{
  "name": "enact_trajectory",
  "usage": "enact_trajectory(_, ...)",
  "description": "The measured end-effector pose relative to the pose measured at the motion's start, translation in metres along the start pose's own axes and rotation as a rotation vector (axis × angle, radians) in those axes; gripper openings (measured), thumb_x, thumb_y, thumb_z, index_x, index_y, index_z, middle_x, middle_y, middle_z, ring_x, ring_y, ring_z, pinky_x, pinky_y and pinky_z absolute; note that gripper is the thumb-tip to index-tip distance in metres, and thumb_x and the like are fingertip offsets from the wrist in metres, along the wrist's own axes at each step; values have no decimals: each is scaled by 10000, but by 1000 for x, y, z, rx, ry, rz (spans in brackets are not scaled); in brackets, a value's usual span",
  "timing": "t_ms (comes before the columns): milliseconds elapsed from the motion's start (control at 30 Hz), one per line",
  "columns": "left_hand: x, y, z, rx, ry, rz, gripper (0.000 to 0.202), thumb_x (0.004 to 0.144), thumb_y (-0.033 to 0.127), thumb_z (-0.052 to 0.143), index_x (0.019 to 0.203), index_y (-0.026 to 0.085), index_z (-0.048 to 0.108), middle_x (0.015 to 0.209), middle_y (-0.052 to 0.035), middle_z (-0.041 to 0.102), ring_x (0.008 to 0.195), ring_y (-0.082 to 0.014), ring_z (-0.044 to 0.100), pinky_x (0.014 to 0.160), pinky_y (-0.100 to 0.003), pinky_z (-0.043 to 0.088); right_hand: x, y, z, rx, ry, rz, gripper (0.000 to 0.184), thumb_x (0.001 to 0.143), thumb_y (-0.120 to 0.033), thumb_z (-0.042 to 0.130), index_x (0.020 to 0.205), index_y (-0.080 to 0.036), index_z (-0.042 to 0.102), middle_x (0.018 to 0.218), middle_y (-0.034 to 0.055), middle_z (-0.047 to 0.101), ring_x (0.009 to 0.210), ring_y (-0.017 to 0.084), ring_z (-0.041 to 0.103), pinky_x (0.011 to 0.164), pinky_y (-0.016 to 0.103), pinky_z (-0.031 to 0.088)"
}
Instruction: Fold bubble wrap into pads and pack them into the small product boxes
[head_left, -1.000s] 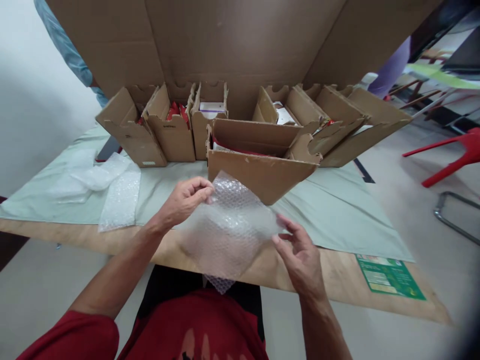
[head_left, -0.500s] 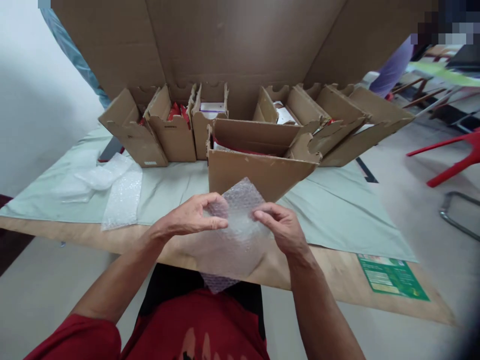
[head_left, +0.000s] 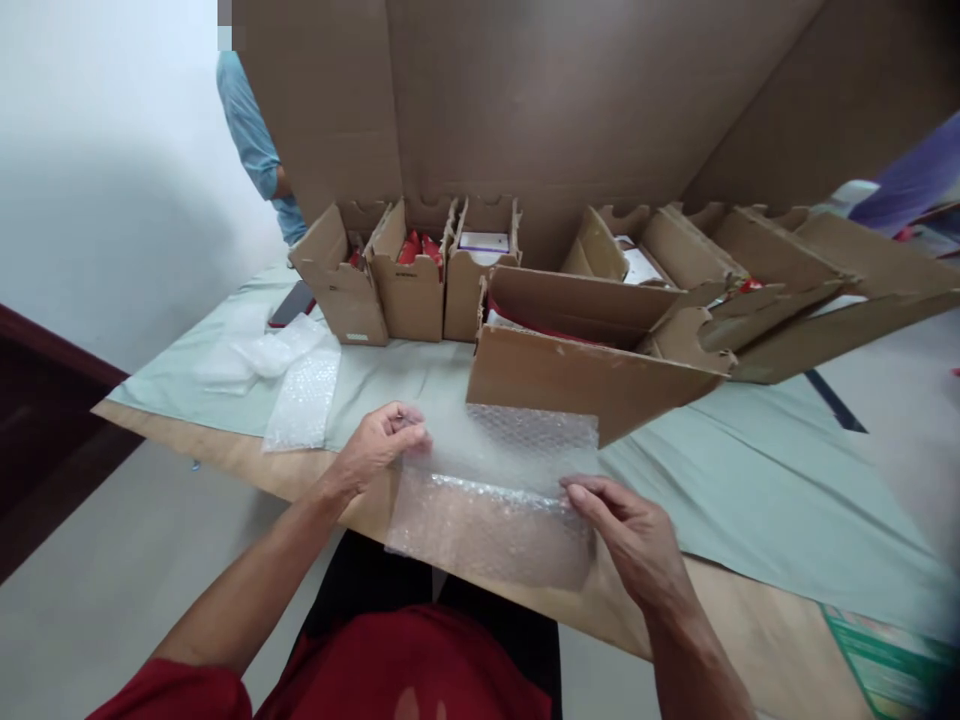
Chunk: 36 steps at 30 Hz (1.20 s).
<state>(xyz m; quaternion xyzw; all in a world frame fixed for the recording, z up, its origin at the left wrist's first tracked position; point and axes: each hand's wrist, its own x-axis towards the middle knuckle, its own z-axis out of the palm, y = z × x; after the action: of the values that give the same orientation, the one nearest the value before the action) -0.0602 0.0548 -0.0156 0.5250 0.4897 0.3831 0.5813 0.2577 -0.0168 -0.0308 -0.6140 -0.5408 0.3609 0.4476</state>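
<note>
A clear sheet of bubble wrap [head_left: 495,540] is stretched out between my hands at the table's front edge, with a shiny crease running across its middle. My left hand [head_left: 386,445] pinches its left side with thumb and fingers. At the right side, my right hand [head_left: 615,520] grips the sheet near the crease. Just behind the sheet stands an open cardboard box [head_left: 585,375] with something red and white inside. More bubble wrap pieces [head_left: 304,400] lie on the cloth to the left of my left hand.
Several narrow cardboard bins [head_left: 409,290] holding red packets and white boxes line the back, before a tall cardboard panel [head_left: 525,100]. A pale green cloth [head_left: 757,470] covers most of the wooden table. A green printed sheet [head_left: 885,650] lies at right. A person's blue sleeve [head_left: 251,130] shows behind.
My hands have moved apart, and the bubble wrap has gone from a slanted, bunched position to spread wide. The view has turned left.
</note>
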Motion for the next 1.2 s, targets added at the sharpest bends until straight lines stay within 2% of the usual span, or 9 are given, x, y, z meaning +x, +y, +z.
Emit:
enact_trajectory(167,2,-14,8,383,-43,115,341,800,238,582,1126,154,633,701,19,649,633,-146,617,603,-256,472,-15,7,0,-165,49,36,331,824,-551,674,847,-241,787,915,65,799,863,284,743,768,347,595)
enact_trajectory(333,10,-20,18,509,35,203,420,823,188,593,1243,189,618,826,-2,675,783,-181,638,816,-335,513,-34,20,-3,-370,164,8,334,842,-522,650,954,-228,763,943,84,794,841,282,743,800,387,607)
enact_trajectory(467,9,-22,21,758,187,451,532,868,202,609,1391,181,516,1127,-105,682,1058,-261,641,979,-440,513,-42,22,-7,-575,414,-220,368,916,-415,607,1197,-188,682,1154,133,745,1056,309,702,948,486,559)
enact_trajectory(533,2,-23,26,921,250,619,487,928,228,576,1406,177,500,1267,-151,643,1179,-288,610,1017,-468,511,-40,18,-4,-637,441,-365,357,953,-365,583,1256,-187,645,1239,143,712,1157,307,664,996,502,532)
enact_trajectory(667,-18,-31,50,1182,-7,760,480,985,328,562,1436,182,488,1561,-186,453,1459,-336,416,1145,-506,422,-29,6,26,-800,187,-515,422,988,-331,550,1377,-168,571,1442,183,597,1279,327,595,996,497,517)
enact_trajectory(800,-25,-45,56,1370,-287,698,591,1012,492,512,1516,196,427,1631,-148,394,1529,-322,328,1233,-527,293,-25,8,52,-998,-97,-532,436,1009,-317,523,1415,-164,565,1496,157,570,1360,345,530,1022,496,478)
enact_trajectory(900,-26,-51,32,1432,-242,603,590,1030,492,468,1526,175,425,1641,-167,367,1536,-327,314,1243,-548,256,-33,24,37,-1077,-61,-508,431,1031,-341,482,1413,-160,570,1497,148,574,1366,350,525,1055,521,431)
enact_trajectory(1033,-39,-47,3,1417,-172,532,563,1043,445,445,1514,136,432,1639,-216,344,1540,-347,299,1229,-574,276,-57,36,-9,-1021,30,-493,446,1031,-395,464,1391,-157,576,1445,163,613,1330,351,556,1007,503,447)
enact_trajectory(1200,-63,-38,13,1240,-440,668,735,918,556,644,1522,195,427,1664,-173,313,1556,-360,251,1250,-583,246,-87,23,-26,-900,-215,-589,599,939,-449,622,1476,-213,507,1524,131,543,1396,340,492,1046,493,443)
